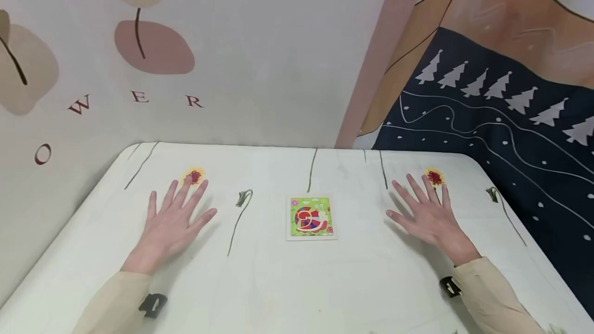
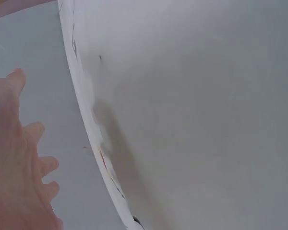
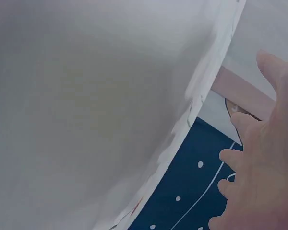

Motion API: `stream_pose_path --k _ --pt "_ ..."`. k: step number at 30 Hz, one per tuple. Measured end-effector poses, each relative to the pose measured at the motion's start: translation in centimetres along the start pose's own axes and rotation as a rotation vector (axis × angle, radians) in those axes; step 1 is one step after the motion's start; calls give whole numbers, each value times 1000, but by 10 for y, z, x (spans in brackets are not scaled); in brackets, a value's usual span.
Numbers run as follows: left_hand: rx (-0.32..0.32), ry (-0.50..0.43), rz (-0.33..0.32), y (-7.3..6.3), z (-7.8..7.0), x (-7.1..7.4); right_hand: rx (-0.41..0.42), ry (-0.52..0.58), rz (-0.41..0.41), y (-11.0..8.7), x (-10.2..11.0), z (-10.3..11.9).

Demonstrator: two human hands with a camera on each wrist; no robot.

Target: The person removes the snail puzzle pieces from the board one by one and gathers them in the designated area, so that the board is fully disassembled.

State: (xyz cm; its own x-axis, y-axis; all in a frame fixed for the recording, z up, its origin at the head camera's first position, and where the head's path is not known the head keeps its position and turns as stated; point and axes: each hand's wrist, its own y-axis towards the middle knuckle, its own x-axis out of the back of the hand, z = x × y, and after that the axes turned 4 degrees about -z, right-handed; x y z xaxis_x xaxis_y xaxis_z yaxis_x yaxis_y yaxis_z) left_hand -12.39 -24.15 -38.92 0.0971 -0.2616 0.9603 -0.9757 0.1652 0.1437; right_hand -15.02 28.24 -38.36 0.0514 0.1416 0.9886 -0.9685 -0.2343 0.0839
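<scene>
In the head view, a small square picture puzzle (image 1: 312,217) with a colourful snail on green lies in a white frame at the middle of the table. To its left, my left hand (image 1: 172,223) is held with fingers spread and grips nothing. My right hand (image 1: 429,216) is likewise spread on the right side, well apart from the puzzle. Both palms face down over the white cloth. The wrist views show the left hand (image 2: 19,158) and the right hand (image 3: 261,158) with nothing held; the puzzle does not appear there.
A white cloth with printed flowers (image 1: 194,175) and stems covers the table (image 1: 278,282). Behind it hangs a pale printed curtain (image 1: 260,55), with a dark tree-patterned cloth (image 1: 464,117) at the right. A black strap piece (image 1: 153,305) sits at the left sleeve.
</scene>
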Motion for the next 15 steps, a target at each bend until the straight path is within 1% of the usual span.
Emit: stream_pose_path --k 6,15 --pt "-17 -41 -1 8 -10 -1 8 6 -2 3 -1 5" --pt "-19 -65 8 21 -26 -5 88 55 -90 17 -4 19"
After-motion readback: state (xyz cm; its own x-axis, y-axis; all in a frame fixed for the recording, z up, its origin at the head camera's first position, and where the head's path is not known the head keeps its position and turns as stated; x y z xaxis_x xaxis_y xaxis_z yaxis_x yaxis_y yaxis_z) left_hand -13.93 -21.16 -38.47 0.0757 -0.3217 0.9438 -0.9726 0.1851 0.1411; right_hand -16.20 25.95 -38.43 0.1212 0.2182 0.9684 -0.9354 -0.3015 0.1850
